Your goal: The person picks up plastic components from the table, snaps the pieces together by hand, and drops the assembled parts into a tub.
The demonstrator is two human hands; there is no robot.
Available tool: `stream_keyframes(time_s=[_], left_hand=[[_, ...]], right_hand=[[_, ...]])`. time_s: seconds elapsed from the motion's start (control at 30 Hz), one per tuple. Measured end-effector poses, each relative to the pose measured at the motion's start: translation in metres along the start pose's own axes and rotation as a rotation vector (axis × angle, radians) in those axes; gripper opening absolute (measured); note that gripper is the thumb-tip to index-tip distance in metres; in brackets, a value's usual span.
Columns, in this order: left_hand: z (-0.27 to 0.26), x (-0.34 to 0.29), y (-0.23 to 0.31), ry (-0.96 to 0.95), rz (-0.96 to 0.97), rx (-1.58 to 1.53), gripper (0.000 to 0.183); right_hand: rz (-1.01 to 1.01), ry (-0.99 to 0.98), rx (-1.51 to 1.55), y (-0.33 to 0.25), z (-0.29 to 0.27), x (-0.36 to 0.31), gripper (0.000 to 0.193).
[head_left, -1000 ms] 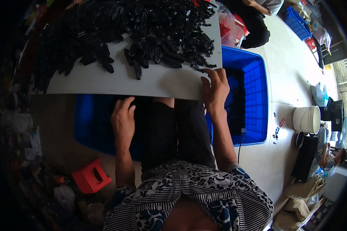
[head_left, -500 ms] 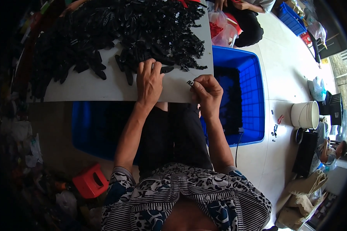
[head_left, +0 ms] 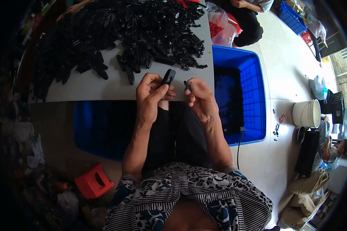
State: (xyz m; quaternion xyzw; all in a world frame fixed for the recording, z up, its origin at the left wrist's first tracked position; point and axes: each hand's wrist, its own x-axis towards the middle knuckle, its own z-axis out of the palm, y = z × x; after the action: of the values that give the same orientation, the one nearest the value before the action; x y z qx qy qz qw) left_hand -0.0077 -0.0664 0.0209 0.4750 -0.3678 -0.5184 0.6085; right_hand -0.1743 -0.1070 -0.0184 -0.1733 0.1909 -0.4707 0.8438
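Between the thumb and fingers of my left hand (head_left: 149,94) is a black plastic clip-shaped piece (head_left: 169,77), held upright just over the table's front edge. My right hand (head_left: 201,96) pinches a small black notched part (head_left: 187,85) a short way to the right of that piece, and the two do not touch. Beyond my hands a large heap of black plastic pieces (head_left: 88,34) covers much of the white table (head_left: 112,86). Small curly black parts (head_left: 189,42) are gathered along its right side.
A large blue crate (head_left: 261,96) with dark contents stands under and beside the table. A red stool (head_left: 93,181) is at lower left. On the floor to the right stand a white bucket (head_left: 306,113) and small scattered bits. Another person (head_left: 250,23) sits at the far right corner.
My left hand has drawn back from the heap toward me and lifted a black clip-shaped piece. The right hand has shifted slightly left and nearer, still pinching its small part.
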Motion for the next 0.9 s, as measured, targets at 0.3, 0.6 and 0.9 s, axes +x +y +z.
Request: stream_keyframes(time_s=[0.3, 0.6, 0.9], left_hand=[[-0.003, -0.01, -0.004, 0.009, -0.004, -0.007, 0.021], [-0.008, -0.018, -0.007, 0.04, 0.036, 0.091, 0.017], [-0.009, -0.024, -0.008, 0.014, 0.096, 0.152, 0.013]], right_hand=[[-0.041, 0.027, -0.002, 0.015, 0.004, -0.003, 0.008], [-0.198, 0.022, -0.276, 0.017, 0.01, -0.012, 0.009], [-0.321, 0.051, -0.524, 0.021, 0.024, -0.02, 0.009]])
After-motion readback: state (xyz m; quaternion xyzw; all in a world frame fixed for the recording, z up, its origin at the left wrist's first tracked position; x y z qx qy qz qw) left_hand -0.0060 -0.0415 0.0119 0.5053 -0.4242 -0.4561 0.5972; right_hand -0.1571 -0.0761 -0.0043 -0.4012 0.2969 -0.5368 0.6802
